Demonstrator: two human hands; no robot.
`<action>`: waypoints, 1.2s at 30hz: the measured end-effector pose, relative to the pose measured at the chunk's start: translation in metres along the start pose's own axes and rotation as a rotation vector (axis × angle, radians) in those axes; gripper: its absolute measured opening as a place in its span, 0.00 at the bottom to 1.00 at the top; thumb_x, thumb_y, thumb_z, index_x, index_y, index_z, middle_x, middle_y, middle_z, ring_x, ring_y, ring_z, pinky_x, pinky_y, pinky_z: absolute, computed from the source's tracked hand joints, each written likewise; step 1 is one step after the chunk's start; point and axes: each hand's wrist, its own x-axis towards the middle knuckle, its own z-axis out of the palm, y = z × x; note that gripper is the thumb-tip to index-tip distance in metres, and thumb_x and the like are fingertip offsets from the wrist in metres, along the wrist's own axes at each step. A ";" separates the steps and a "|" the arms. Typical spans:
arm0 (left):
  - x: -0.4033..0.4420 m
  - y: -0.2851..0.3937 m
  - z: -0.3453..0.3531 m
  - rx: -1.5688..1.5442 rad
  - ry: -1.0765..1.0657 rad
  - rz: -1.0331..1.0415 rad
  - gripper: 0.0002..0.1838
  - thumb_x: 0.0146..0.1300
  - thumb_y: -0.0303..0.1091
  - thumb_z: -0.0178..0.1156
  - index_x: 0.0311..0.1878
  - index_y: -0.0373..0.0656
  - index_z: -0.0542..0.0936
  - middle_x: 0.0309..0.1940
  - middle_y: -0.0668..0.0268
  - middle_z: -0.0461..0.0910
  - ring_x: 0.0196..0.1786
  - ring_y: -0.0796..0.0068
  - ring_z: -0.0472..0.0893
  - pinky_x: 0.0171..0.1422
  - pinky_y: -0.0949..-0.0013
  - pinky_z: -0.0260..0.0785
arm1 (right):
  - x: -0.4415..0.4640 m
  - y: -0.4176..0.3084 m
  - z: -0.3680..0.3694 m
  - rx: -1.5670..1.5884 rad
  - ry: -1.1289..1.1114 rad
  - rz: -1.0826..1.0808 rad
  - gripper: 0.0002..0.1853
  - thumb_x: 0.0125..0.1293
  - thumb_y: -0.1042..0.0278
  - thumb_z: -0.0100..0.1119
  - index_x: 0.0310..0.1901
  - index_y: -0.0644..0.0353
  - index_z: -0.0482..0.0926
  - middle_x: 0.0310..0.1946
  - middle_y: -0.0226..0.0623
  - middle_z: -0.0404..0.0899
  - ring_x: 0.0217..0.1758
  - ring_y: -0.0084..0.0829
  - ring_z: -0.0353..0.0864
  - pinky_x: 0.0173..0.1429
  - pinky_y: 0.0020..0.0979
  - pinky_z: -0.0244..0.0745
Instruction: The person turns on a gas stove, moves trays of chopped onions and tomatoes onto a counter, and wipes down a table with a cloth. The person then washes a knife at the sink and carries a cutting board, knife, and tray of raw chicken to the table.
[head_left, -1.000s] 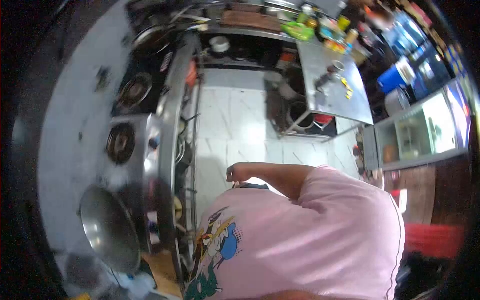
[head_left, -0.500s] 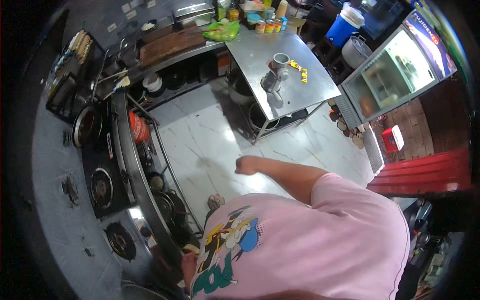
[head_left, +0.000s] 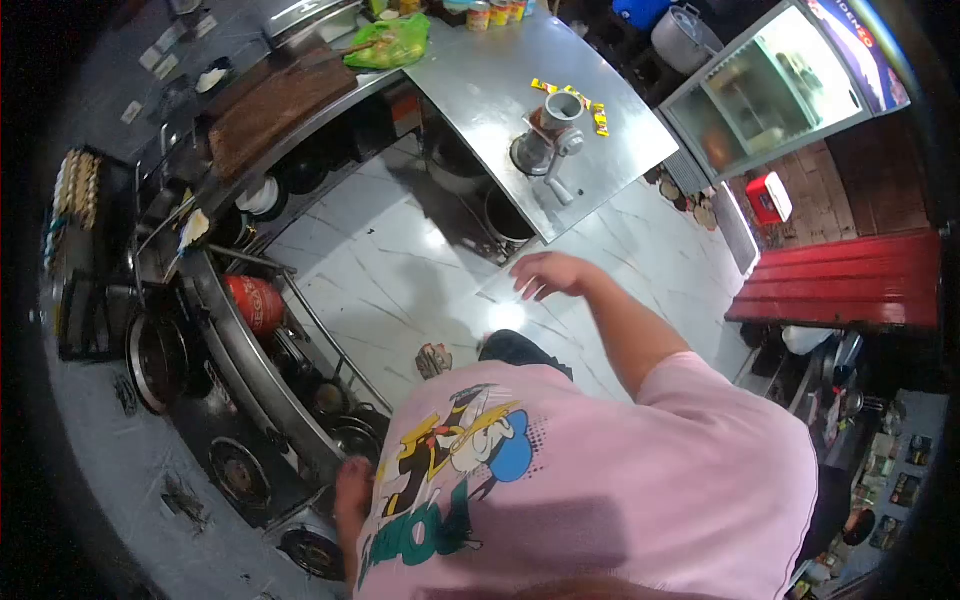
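Note:
My right hand reaches out over the tiled floor, fingers apart, with nothing in it. It is close to the near corner of a steel table, apart from it. On that table stands a metal hand-cranked meat grinder, its crank low on the right side. Small yellow packets lie behind and beside the grinder. My left hand hangs low at my side, by the front edge of the stove counter. Its fingers are blurred and partly hidden, so whether it holds anything is unclear.
Gas burners and a dark pan line the left. A red container sits beneath the counter. Ahead are a brown board and a green plastic bag. A glass-door fridge stands at the right.
My right hand has moved forward and right, its fingers spreading from a closed-looking shape. My left hand has shifted slightly forward. The view has turned, and the steel table looks nearer.

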 end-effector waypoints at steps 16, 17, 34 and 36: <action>0.589 0.262 -0.187 -0.747 0.000 -0.004 0.15 0.68 0.34 0.64 0.55 0.40 0.83 0.42 0.64 0.85 0.44 0.73 0.83 0.53 0.67 0.76 | 0.115 -0.071 -0.220 -0.511 0.723 -0.886 0.30 0.52 0.62 0.80 0.57 0.57 0.80 0.56 0.45 0.81 0.58 0.44 0.82 0.62 0.42 0.78; 0.601 0.285 -0.185 -0.758 -0.026 0.025 0.16 0.68 0.32 0.64 0.57 0.40 0.82 0.44 0.63 0.85 0.44 0.73 0.83 0.54 0.66 0.76 | 0.123 -0.072 -0.222 -0.506 0.697 -0.882 0.30 0.52 0.62 0.80 0.57 0.57 0.80 0.56 0.45 0.81 0.58 0.44 0.82 0.62 0.42 0.78; 0.673 0.368 -0.152 -0.930 -0.015 -0.069 0.56 0.54 0.30 0.66 0.85 0.47 0.48 0.80 0.51 0.62 0.64 0.57 0.81 0.68 0.58 0.73 | 0.186 -0.045 -0.259 -0.337 0.375 -0.749 0.25 0.66 0.69 0.70 0.64 0.59 0.76 0.58 0.36 0.83 0.60 0.29 0.83 0.65 0.36 0.78; 0.671 0.369 -0.162 -0.920 -0.066 -0.115 0.57 0.54 0.30 0.67 0.85 0.49 0.48 0.76 0.50 0.66 0.64 0.55 0.81 0.68 0.57 0.73 | 0.174 -0.059 -0.262 -0.647 0.395 -0.794 0.25 0.68 0.67 0.68 0.65 0.58 0.76 0.60 0.36 0.82 0.62 0.30 0.82 0.68 0.35 0.76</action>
